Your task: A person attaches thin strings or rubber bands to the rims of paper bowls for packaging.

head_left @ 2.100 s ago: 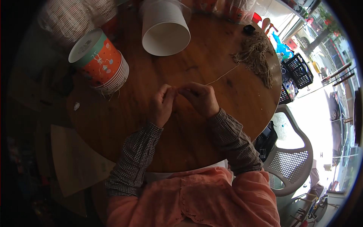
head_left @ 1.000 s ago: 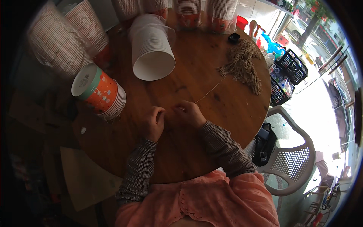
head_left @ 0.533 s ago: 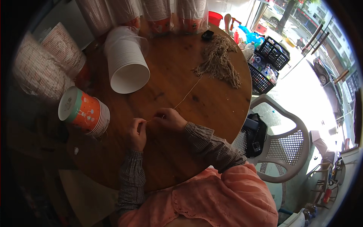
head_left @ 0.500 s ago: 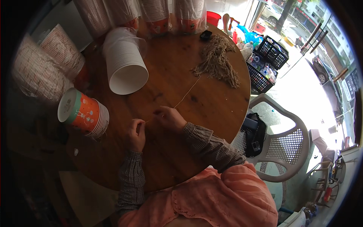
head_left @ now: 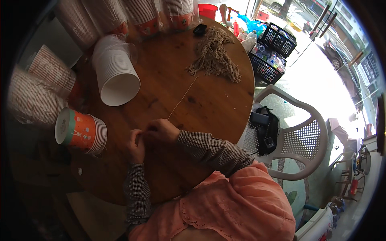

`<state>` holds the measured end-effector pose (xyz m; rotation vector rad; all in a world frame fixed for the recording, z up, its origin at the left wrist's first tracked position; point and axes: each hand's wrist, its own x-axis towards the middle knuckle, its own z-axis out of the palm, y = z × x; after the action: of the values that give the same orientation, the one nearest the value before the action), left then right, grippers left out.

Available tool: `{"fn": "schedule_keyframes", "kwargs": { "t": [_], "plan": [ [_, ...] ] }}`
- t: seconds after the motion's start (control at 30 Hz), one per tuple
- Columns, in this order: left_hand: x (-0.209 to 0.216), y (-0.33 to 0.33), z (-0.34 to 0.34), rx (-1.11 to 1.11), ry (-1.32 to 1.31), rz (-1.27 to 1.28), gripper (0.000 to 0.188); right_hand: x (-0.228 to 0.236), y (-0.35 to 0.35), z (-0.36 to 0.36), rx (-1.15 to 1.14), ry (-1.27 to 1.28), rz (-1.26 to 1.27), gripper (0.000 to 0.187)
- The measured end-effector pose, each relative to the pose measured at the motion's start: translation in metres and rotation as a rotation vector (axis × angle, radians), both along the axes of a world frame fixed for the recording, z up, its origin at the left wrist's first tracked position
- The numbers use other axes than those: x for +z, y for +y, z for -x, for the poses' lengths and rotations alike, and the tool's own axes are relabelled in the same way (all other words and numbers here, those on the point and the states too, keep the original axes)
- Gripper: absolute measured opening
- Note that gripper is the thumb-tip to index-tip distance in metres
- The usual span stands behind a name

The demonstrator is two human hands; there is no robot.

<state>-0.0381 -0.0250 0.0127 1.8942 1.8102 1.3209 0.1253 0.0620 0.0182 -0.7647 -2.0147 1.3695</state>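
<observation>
A thin beige string [head_left: 183, 99] runs across the round wooden table from the string bundle to my right hand [head_left: 164, 130]. My right hand's thumb and fingers are pinched together on it. Close against that hand, my left hand [head_left: 136, 148] is also closed in a pinch, seemingly on the string's end, though the fingers hide it. The bundle of tangled beige strings [head_left: 217, 56] lies at the far right of the table. Left of my hands, a short stack of orange paper cups [head_left: 83, 130] with a green band lies on its side.
A long stack of white paper cups [head_left: 116, 76] in clear plastic lies beyond my hands. More wrapped cup stacks [head_left: 140, 16] line the far and left sides. A small black object [head_left: 200, 29] sits by the bundle. A plastic chair [head_left: 299, 140] and black crates [head_left: 273, 52] stand at right.
My hands have come together, the right moving toward the left. The whole view has shifted a little, so the table's things appear further left. The string still trails from my right hand.
</observation>
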Motion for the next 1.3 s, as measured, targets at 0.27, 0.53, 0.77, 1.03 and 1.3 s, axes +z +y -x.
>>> {"fn": "schedule_keyframes", "kwargs": {
  "t": [0.27,0.53,0.77,1.03,1.3],
  "plan": [
    [-0.006,0.0,0.005,-0.019,-0.011,0.038,0.009,-0.002,0.003,0.002,0.02,-0.033,0.144,0.026],
    [-0.014,0.003,0.005,-0.029,-0.018,0.08,0.012,-0.011,0.002,0.0,0.001,-0.065,-0.008,0.026],
    [-0.033,0.002,0.025,0.043,0.033,0.053,0.012,-0.011,0.002,0.016,0.005,-0.076,-0.077,0.023],
    [-0.025,0.086,0.038,0.292,-0.245,-0.172,0.045,-0.04,0.115,0.039,-0.51,0.268,-0.049,0.01],
    [-0.034,0.133,0.112,0.668,-0.271,-0.357,0.034,-0.043,0.151,0.084,-0.325,0.599,0.226,0.014]
  ]
}}
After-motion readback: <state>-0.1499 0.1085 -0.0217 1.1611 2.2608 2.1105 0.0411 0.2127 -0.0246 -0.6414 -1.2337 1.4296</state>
